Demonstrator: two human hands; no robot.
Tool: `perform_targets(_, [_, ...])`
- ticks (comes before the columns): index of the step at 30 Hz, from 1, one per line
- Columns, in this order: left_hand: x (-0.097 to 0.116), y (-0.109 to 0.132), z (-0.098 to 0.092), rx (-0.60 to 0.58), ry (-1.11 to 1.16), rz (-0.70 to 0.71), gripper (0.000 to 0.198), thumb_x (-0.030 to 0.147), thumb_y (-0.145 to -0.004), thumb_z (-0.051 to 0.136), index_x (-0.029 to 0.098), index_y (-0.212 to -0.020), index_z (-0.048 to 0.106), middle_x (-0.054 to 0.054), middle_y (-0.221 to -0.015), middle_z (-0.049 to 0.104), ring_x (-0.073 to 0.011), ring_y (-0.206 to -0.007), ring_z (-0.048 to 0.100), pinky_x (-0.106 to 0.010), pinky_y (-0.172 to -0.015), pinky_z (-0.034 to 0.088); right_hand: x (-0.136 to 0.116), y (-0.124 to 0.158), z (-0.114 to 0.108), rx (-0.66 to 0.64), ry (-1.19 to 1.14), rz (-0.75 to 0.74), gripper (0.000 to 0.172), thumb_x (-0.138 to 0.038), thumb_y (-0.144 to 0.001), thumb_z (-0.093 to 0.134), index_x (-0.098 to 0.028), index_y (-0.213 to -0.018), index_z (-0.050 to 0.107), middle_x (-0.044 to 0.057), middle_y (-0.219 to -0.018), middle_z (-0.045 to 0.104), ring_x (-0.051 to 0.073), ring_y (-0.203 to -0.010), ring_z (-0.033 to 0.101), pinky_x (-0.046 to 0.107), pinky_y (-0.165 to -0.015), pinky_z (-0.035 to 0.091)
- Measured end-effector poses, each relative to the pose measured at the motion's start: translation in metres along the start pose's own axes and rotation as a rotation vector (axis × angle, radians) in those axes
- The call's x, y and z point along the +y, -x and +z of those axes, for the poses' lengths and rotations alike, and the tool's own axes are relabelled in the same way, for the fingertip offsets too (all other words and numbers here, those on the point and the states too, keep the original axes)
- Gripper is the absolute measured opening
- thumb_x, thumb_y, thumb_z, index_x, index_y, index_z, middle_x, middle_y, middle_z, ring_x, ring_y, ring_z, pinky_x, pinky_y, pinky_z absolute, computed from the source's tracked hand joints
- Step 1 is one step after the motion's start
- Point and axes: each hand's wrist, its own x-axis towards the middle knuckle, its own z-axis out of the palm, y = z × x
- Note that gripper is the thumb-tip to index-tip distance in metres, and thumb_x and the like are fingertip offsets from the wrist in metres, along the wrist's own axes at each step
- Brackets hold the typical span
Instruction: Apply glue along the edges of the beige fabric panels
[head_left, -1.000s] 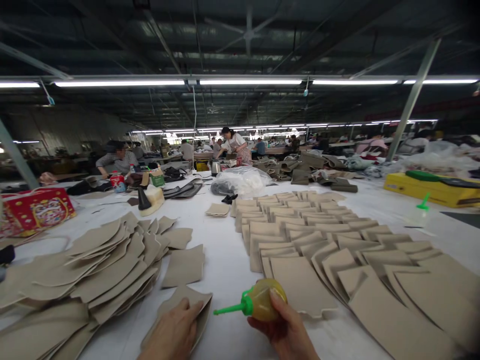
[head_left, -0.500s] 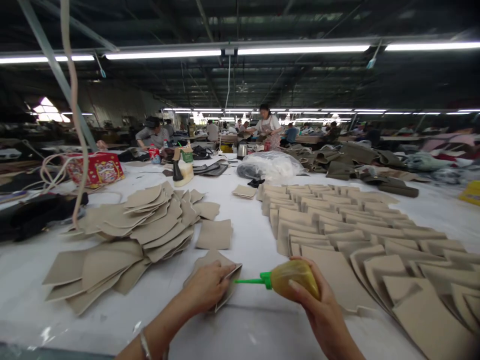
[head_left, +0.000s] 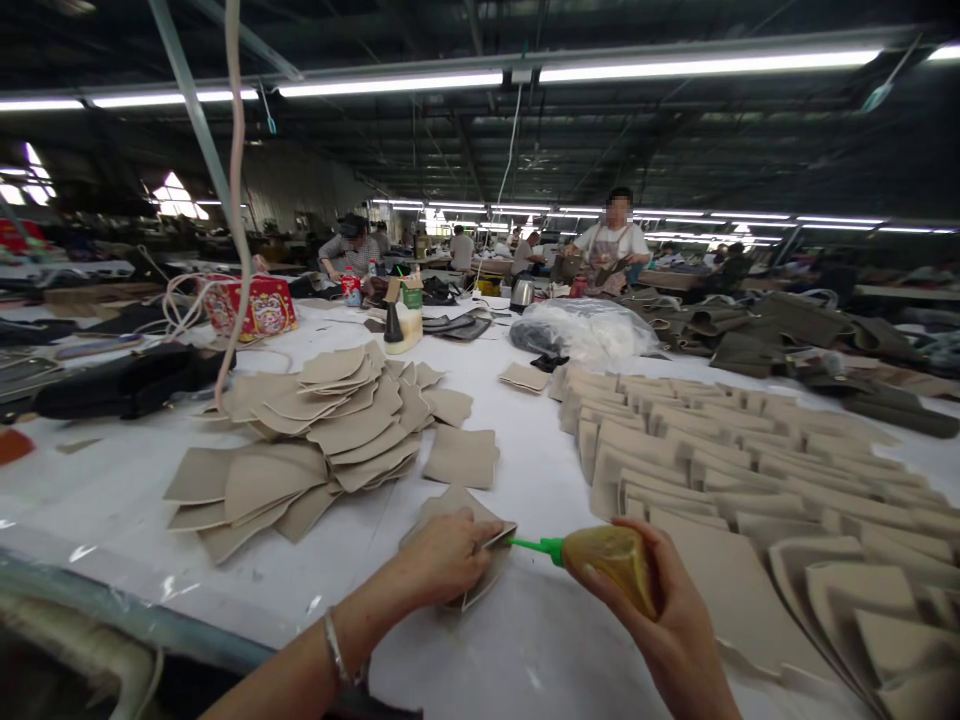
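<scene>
"Across the near part of the white tabletop (head_left: 540,640), what does each hand hold?"

"The right hand (head_left: 667,600) is clamped around a squeeze bottle (head_left: 611,565) with something yellowish-brown inside: thumb along the near side, a finger over the top. The bottle is tipped on its side in that grip, its green nozzle (head_left: 536,545) pointing left."

"And the left?"

"The left hand (head_left: 450,555) lies over a beige piece (head_left: 454,500), index finger stretched out to the raised edge. Its thumb is hidden, so I cannot tell whether that grip pinches the piece or only presses on it. A bracelet (head_left: 334,645) circles the wrist."

"Does the nozzle touch the piece?"

"Its tip comes right up to the raised edge, beside the left fingertips. Contact cannot be made out."

"Where is that piece among the others?"

"Between the two groups, at the near side. A flat beige square (head_left: 460,457) lies just beyond it, a loose heap (head_left: 360,430) spreads to the left, and overlapping rows (head_left: 690,460) fan out on the right."

"And farther back?"

"A small stack (head_left: 523,377) lies by the rows, with a clear plastic bag (head_left: 585,330) behind it. A red patterned box (head_left: 255,305) stands beyond the heap, and a person in an apron (head_left: 607,245) is on the far side."
</scene>
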Motion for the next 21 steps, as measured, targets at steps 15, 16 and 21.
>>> perform_targets(15, [0.018,0.004,0.009,0.004,-0.114,-0.115,0.043,0.025,-0.084,0.041,0.031,-0.124,0.055,-0.007,-0.101,0.057,-0.0257,-0.089,0.06,-0.037,-0.079,0.047,0.021,-0.004,-0.002,-0.03,0.285,-0.215,0.049,-0.053,-0.081,0.065,-0.027,-0.119,0.048,0.005,-0.111,0.058,0.027,-0.093,0.058,0.039,-0.084,0.046])
perform_targets(16, [0.018,0.004,0.009,0.004,-0.116,-0.115,0.043,0.025,-0.084,0.041,0.031,-0.124,0.054,-0.007,-0.1,0.057,-0.0258,-0.089,0.06,-0.038,-0.079,0.047,0.021,-0.005,-0.003,-0.023,0.279,-0.216,0.049,-0.053,-0.08,0.065,-0.027,-0.118,0.048,0.005,-0.11,0.058,0.027,-0.093,0.058,0.039,-0.084,0.046])
perform_targets(21, [0.017,0.003,0.011,0.011,-0.116,-0.097,0.045,0.026,-0.083,0.041,0.031,-0.127,0.052,-0.007,-0.1,0.057,-0.0268,-0.089,0.061,-0.039,-0.079,0.048,0.018,-0.005,-0.004,-0.067,0.237,-0.161,0.049,-0.054,-0.08,0.064,-0.027,-0.117,0.048,0.004,-0.11,0.057,0.027,-0.093,0.058,0.038,-0.083,0.045])
